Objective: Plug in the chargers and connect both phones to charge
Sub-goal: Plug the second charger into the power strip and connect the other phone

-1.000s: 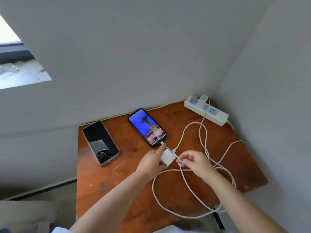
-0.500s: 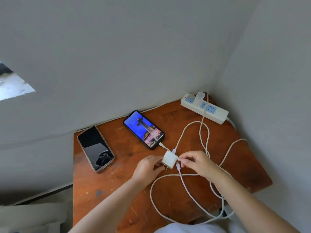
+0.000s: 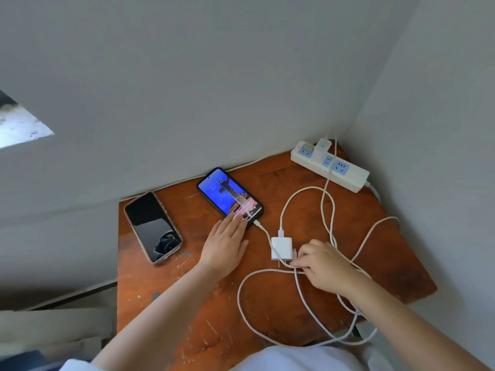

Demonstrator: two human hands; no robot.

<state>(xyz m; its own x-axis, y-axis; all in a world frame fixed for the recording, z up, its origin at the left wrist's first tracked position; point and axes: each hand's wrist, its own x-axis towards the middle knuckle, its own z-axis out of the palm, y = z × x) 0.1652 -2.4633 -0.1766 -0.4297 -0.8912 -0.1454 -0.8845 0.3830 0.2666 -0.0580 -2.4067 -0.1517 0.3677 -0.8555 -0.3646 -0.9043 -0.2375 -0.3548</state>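
Two phones lie on the brown wooden table [image 3: 166, 295]. The lit phone [image 3: 227, 195], with a blue screen, has a white cable plugged into its near end. The dark phone [image 3: 152, 226] lies to its left with no cable in it. My left hand [image 3: 225, 246] rests flat, its fingertips on the lit phone's near corner. A loose white charger block [image 3: 280, 247] lies on the table with its prongs toward me. My right hand [image 3: 322, 266] pinches a white cable [image 3: 257, 271] right beside the block. Another charger [image 3: 321, 148] sits plugged in the white power strip [image 3: 351, 178].
The table fills a corner between two grey walls. White cable loops [image 3: 329, 210] sprawl over its right half and hang off the near edge. White fabric [image 3: 294, 357] shows at the bottom. The floor lies to the left of the table.
My left hand has let go of the charger block and moved left and up onto the lit phone's corner. The block now lies on the table. My right hand stays on the cable.
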